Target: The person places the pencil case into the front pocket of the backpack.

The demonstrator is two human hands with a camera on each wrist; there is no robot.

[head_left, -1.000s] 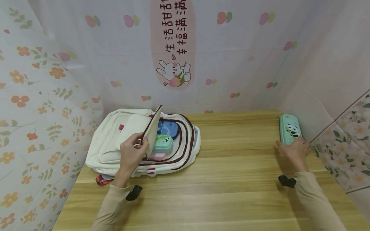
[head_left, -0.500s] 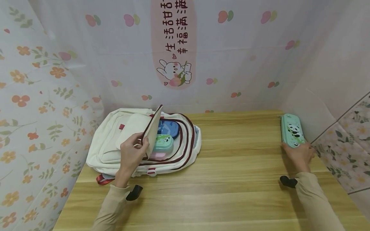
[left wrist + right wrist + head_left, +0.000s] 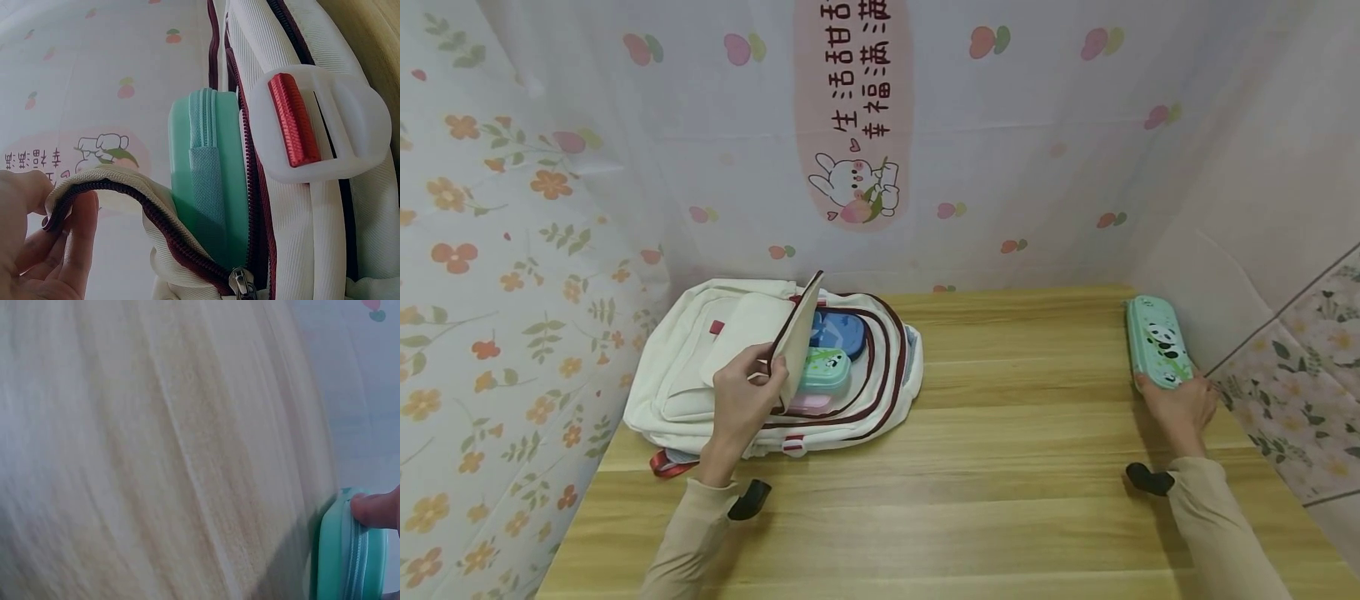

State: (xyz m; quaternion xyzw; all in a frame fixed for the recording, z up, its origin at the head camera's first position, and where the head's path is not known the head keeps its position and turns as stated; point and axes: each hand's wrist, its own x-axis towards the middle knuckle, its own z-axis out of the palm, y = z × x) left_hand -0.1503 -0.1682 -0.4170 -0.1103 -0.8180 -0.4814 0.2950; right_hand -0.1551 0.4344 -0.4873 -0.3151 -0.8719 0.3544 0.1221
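Observation:
My left hand [image 3: 741,404] pinches the edge of the zippered front flap [image 3: 797,337] of a white backpack [image 3: 673,358] and holds it raised. In the left wrist view the fingers [image 3: 80,237] curl round the flap's dark red zipper edge. Inside the open pocket lie a mint-green case [image 3: 824,372] with a panda print, a blue case [image 3: 841,335] and a pink item [image 3: 811,402], partly hidden by the flap. At the far right, my right hand [image 3: 1182,414] grips the near end of another mint-green panda pencil case [image 3: 1159,333]. Its thumb [image 3: 375,509] presses the zipper side.
The backpack lies flat on a wooden table [image 3: 1000,467] at the left back, its red strap [image 3: 672,467] at the near corner. A printed curtain [image 3: 1015,150] hangs behind the table, and a floral wall [image 3: 1315,367] stands close beside the right pencil case.
The right thumb has closed in from the left onto the pencil case's side, and the case has shifted slightly. My left hand keeps the flap raised in the same place.

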